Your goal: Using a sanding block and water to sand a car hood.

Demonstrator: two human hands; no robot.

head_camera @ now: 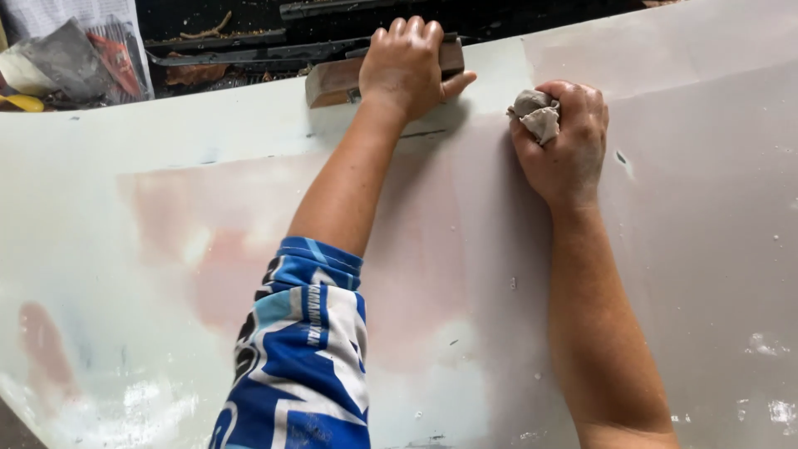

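My left hand [407, 62] presses down on a brown wooden sanding block [332, 81] that lies flat near the far edge of a large pale car body panel [166, 249]. A crumpled grey rag [536, 115] is bunched in my right hand [565, 141], which rests its fist on the panel just right of the block. Pinkish filler patches and dull sanded areas spread over the panel's middle. A blue and white sleeve covers my left arm to the forearm; the right arm is bare.
Beyond the panel's far edge lies a dark engine bay opening [249, 50] with black trim strips and debris. At the top left sits a heap of crumpled bags and wrappers [75, 58]. White specks and streaks dot the panel's right side.
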